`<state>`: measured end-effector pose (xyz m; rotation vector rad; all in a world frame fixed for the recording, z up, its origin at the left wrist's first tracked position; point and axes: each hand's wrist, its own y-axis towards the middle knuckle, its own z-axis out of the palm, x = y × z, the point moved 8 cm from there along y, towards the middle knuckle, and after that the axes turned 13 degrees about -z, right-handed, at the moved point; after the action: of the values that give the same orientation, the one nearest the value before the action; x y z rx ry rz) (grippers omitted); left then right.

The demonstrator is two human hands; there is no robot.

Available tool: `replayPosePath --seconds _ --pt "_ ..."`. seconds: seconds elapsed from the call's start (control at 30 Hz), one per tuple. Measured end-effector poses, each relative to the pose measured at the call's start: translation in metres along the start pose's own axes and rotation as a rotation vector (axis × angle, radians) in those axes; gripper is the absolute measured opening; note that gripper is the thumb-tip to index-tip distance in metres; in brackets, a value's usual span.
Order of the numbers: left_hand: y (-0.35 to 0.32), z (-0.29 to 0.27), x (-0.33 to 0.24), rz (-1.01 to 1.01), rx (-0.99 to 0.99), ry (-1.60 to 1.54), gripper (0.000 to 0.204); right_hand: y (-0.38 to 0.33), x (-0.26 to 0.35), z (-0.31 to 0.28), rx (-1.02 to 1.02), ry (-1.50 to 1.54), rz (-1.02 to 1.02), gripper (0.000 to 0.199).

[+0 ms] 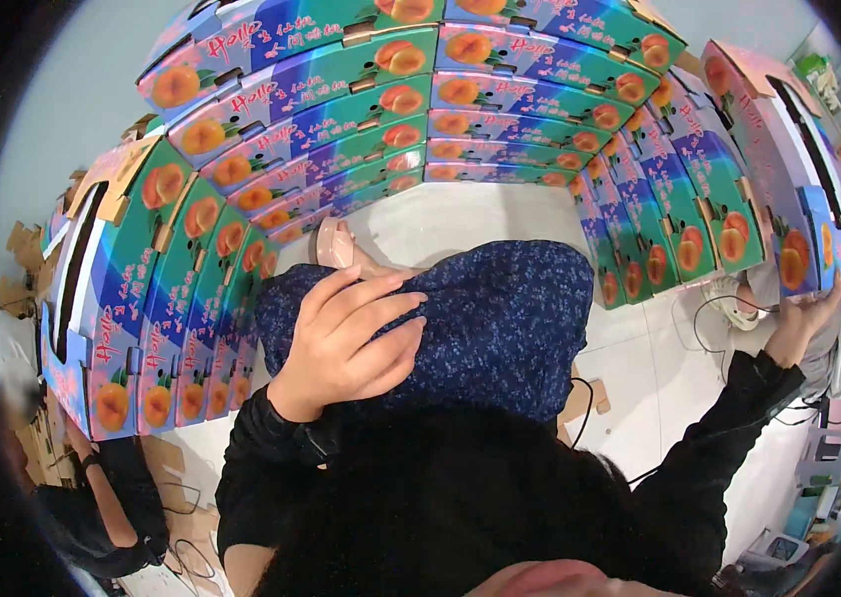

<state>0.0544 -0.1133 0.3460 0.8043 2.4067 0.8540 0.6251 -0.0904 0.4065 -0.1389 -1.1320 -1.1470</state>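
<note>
My left hand (pixel 349 343) hovers above my dark blue floral skirt (pixel 500 328). Its fingers are stretched out and slightly apart, with nothing in them. Out to the far right, my right hand (pixel 806 323) grips the near lower corner of a cardboard fruit box (pixel 753 124). Part of its fingers is hidden against the carton. That box is pink, blue and green with peaches printed on it and a long dark slot in its top. It sits at the top of the right-hand row of boxes (pixel 677 189).
Stacked peach boxes (pixel 321 109) wall me in ahead, and another stack (pixel 167 289) stands at the left. A person in dark clothes (pixel 112 497) is at the lower left. Black cables (pixel 584 398) and cardboard scraps lie on the pale floor (pixel 639 348).
</note>
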Motion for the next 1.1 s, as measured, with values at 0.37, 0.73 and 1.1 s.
replayPosePath --seconds 0.37,0.73,1.1 --pt "-0.004 0.009 0.012 -0.06 0.037 -0.037 0.017 0.044 -0.045 -0.016 0.007 -0.045 0.237 0.059" --pt "-0.004 0.012 0.011 -0.045 0.037 -0.111 0.018 0.018 -0.035 0.023 0.027 -0.007 0.179 0.062" --pt "-0.012 0.016 0.025 -0.112 0.052 -0.112 0.018 -0.002 -0.033 -0.021 -0.071 -0.011 -0.031 0.065"
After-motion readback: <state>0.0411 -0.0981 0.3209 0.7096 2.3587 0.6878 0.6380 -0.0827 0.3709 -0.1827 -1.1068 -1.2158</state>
